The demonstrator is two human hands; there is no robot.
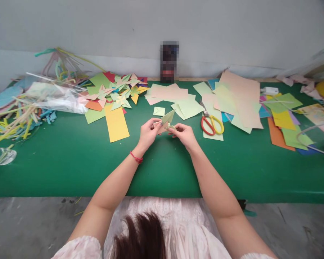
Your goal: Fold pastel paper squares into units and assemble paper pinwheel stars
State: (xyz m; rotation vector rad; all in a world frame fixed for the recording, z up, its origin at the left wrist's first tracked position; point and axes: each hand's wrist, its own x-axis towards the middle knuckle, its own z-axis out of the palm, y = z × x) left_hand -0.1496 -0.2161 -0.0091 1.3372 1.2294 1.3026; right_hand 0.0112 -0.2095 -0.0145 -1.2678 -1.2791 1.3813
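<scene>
Starting at the far left of the green-covered table (162,172) with a tangle of yellow, pink and blue strips (23,120), then clear plastic wrapping (70,104) just beside. Continuing into a heap of folded paper pieces (121,100), many pointed or star-like, to be judged as folding already done, with a flat yellow paper rectangle (117,124) in front. At the centre, pinching folded pink and pale green paper (167,117) between thumb and fingers of the left hand (148,135), and nipping its opposite edge with thumb and fingertips of the right hand (184,136). Holding it just in front of a small folded green square (159,111), with a pale green flap tilted up; partly shaped, by judgement, but hard to tell the number of folds left. Passing on to a creased pale green sheet (189,109), then to scissors (212,124) with red and yellow handles. Ending at the right with overlapping pink and green sheets (245,93), a white block (270,90) and a pile of orange, yellow and green paper (284,120), mostly flat, so presumably left unworked.
</scene>
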